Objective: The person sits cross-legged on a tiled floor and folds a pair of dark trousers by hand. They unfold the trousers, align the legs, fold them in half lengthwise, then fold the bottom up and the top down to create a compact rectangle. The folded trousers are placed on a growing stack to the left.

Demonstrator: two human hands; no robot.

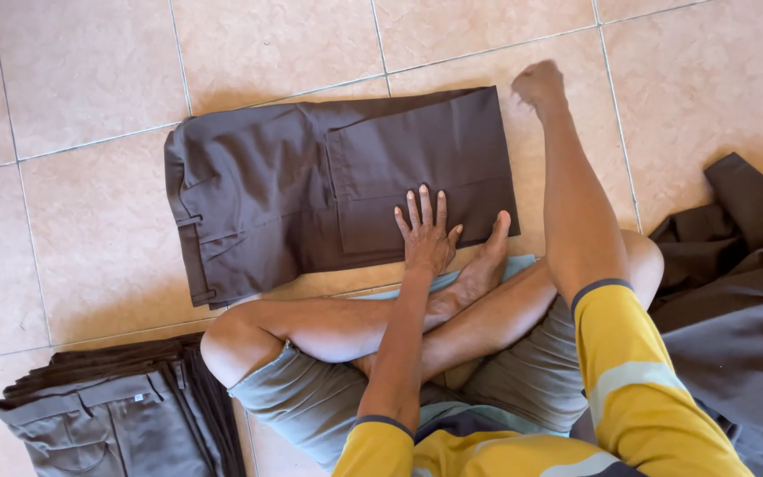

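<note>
A person sits cross-legged on a tiled floor [90,230], seen from above. A pair of dark brown trousers [311,185], folded into a flat rectangle, lies on the tiles just in front of the crossed legs, waistband to the left. The left hand [426,231] presses flat on the lower right part of the fabric, its fingers spread wide and holding nothing. The right hand [539,85] is at the upper right corner of the fold, curled into a loose fist; whether it pinches cloth cannot be told. A stack of folded trousers [125,411] sits at the lower left, and a loose heap of dark garments [744,291] lies to the right. To fold neatly, the flat palm should likely keep the layers pinned while the edges are squared and creases smoothed outward.
</note>
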